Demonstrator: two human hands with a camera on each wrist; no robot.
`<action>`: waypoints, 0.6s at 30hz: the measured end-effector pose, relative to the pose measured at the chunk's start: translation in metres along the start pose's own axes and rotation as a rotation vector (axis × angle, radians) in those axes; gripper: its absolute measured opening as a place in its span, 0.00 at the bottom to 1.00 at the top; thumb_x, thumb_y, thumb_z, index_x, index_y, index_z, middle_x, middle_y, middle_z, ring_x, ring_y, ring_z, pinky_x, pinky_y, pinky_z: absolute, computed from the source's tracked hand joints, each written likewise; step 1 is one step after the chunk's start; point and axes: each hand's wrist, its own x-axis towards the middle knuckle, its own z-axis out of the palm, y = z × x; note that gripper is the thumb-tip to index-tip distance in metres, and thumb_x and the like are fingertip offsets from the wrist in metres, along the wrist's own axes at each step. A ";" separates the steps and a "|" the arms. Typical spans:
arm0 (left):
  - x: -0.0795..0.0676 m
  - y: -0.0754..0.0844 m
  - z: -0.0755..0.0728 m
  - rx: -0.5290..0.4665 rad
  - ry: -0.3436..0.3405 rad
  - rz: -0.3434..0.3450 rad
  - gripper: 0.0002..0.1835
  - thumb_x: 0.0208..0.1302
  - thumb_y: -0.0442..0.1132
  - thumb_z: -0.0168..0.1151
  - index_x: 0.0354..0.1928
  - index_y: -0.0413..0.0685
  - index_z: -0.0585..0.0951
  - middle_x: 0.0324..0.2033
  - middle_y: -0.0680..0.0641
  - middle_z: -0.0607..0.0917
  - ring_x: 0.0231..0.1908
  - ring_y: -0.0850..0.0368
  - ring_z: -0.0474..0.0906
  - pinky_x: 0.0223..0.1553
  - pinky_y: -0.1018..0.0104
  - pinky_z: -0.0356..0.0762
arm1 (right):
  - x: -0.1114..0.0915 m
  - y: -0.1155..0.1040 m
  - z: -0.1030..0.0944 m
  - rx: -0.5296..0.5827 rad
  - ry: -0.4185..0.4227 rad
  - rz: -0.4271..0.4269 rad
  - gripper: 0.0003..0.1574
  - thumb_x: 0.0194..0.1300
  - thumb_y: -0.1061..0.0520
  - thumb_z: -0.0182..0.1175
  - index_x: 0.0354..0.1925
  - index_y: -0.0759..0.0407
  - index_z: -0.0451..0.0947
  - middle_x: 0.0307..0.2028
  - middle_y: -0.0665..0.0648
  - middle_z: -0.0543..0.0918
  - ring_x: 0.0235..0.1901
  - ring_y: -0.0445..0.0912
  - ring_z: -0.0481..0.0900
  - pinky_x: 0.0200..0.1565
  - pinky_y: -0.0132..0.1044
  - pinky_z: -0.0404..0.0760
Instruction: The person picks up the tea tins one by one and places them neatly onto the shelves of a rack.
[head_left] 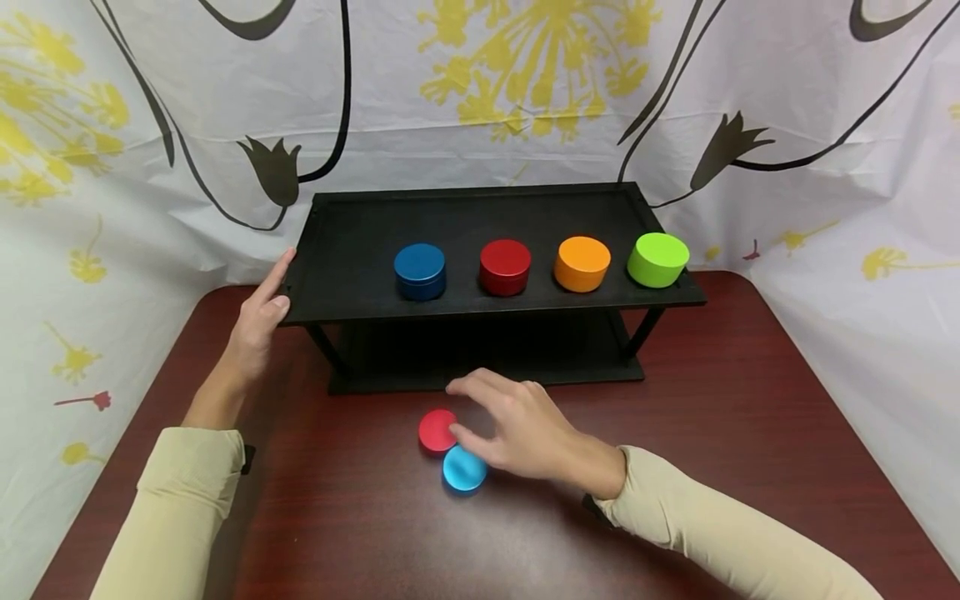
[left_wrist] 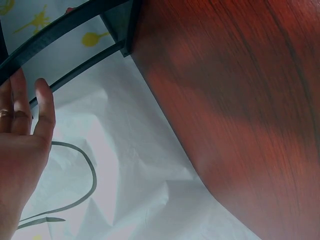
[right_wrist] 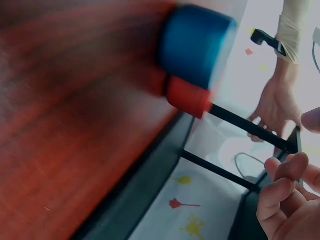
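Left hand (head_left: 253, 329) touching shelf (head_left: 480, 218), right hand (head_left: 517, 423) near tins (head_left: 463, 472)

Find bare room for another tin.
Free: tabletop between black shelf and right-side curtain; upper tier, behind and left of the dark blue tin. Crowded: from that tin to the lime-green tin; tabletop beside right hand, where light-blue tin and bright red tin sit.

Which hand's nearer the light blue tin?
Right. The right hand is just beyond and to the right of the light blue tin, thumb close by. The left hand is farther off, at the left end of the black shelf.
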 end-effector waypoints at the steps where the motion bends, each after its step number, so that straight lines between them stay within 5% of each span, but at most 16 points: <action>1: 0.000 0.000 0.000 0.003 0.000 0.002 0.33 0.70 0.38 0.38 0.78 0.46 0.55 0.77 0.44 0.54 0.74 0.60 0.46 0.68 0.66 0.43 | -0.002 0.001 0.001 -0.004 -0.012 0.001 0.23 0.63 0.50 0.67 0.54 0.55 0.79 0.47 0.50 0.83 0.24 0.35 0.77 0.22 0.22 0.69; 7: 0.000 -0.002 -0.001 0.007 -0.004 0.021 0.33 0.71 0.38 0.37 0.78 0.45 0.55 0.77 0.43 0.54 0.74 0.59 0.46 0.69 0.66 0.42 | -0.011 0.004 0.007 -0.008 -0.090 0.020 0.24 0.63 0.47 0.66 0.54 0.57 0.80 0.46 0.51 0.84 0.19 0.32 0.67 0.18 0.25 0.63; 18: 0.000 -0.001 0.000 -0.008 -0.002 0.016 0.33 0.70 0.38 0.38 0.78 0.45 0.55 0.77 0.43 0.54 0.74 0.59 0.46 0.69 0.66 0.42 | -0.021 0.006 0.012 -0.024 -0.218 0.053 0.32 0.62 0.40 0.66 0.58 0.55 0.78 0.50 0.50 0.83 0.35 0.38 0.81 0.31 0.25 0.75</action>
